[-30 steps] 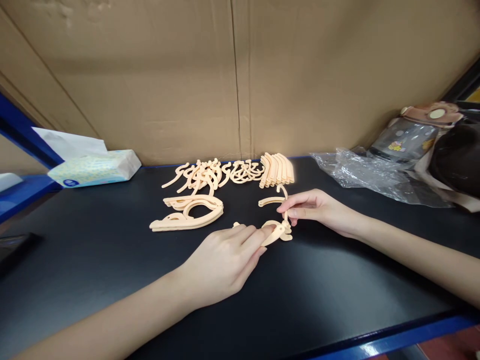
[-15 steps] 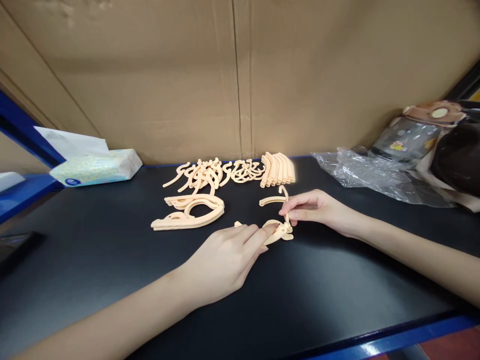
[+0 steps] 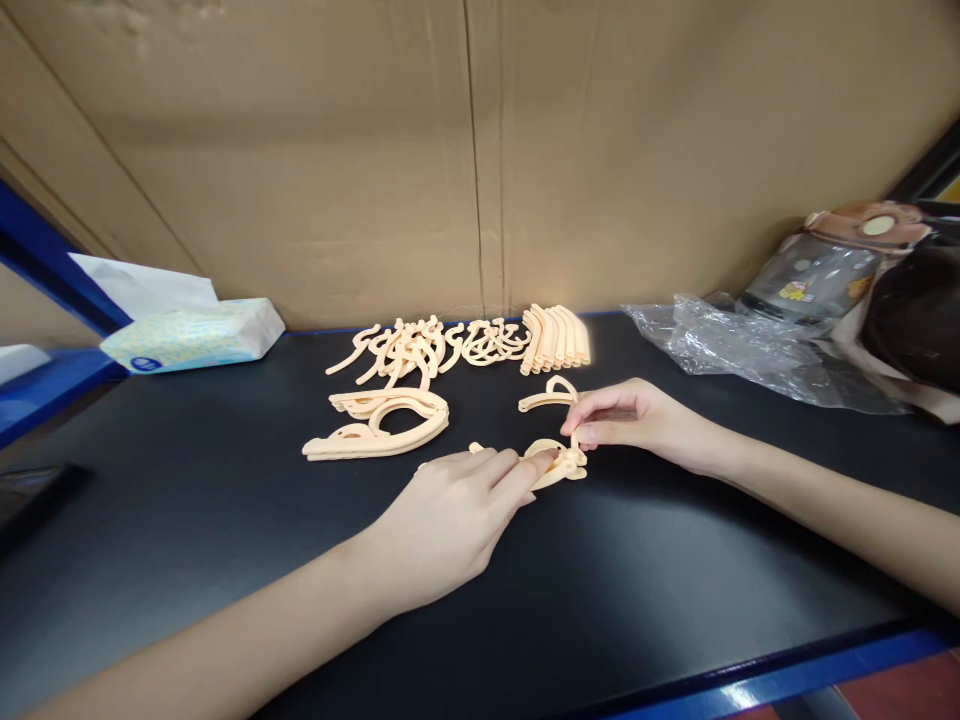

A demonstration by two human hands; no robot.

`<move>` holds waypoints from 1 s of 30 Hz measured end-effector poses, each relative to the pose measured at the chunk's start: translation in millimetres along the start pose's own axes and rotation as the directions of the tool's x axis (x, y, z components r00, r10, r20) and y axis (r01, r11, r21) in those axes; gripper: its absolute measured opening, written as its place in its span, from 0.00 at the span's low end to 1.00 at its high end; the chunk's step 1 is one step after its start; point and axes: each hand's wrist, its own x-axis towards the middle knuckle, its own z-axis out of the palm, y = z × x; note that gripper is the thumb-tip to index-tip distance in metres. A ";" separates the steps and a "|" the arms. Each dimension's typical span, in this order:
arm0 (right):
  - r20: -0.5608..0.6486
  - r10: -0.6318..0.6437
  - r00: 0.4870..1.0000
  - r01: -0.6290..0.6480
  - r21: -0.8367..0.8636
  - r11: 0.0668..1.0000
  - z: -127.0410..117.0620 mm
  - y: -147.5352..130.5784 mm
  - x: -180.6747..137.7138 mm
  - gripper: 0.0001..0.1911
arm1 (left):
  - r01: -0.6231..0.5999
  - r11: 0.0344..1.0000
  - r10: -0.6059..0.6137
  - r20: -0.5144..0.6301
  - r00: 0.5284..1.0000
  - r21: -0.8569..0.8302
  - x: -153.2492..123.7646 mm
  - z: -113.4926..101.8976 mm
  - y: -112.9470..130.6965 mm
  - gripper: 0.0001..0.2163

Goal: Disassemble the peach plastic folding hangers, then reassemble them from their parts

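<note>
My left hand (image 3: pixel 469 500) is closed on a cream plastic folding hanger (image 3: pixel 551 475), whose rounded middle shows past the fingertips; the fingers cover much of the rest. My right hand (image 3: pixel 622 420) pinches a hanger hook (image 3: pixel 562 385) between thumb and fingers. The hook stands up from the hanger's end, its curved tip pointing left, and its lower end meets the hanger. Just behind it lies a loose curved hanger arm (image 3: pixel 536 402). To the left, a folded hanger (image 3: pixel 390 430) rests flat on the black table (image 3: pixel 225 520).
Along the back lie a heap of loose hooks (image 3: pixel 412 345), several ring-like curved pieces (image 3: pixel 495 343) and a row of hanger arms (image 3: pixel 555 338). A tissue pack (image 3: pixel 202 335) is at back left. Crumpled clear plastic (image 3: pixel 742 350) and a clear bottle (image 3: pixel 817 265) are at the right.
The hook in my right hand has turned, so its curve now shows wider and points left. Both hands stay almost in place.
</note>
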 end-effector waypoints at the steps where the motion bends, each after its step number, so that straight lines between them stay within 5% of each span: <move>1: 0.002 -0.004 1.000 0.004 -0.009 1.000 0.0 -0.5 -0.1 0.09 | -0.002 1.000 0.002 -0.002 1.000 0.010 0.0 0.1 0.0 0.20; 30: -0.067 -0.070 0.995 0.046 -0.311 0.949 4.7 -9.8 -2.6 0.15 | -0.004 0.999 0.004 0.012 1.000 0.044 -1.8 1.3 0.4 0.20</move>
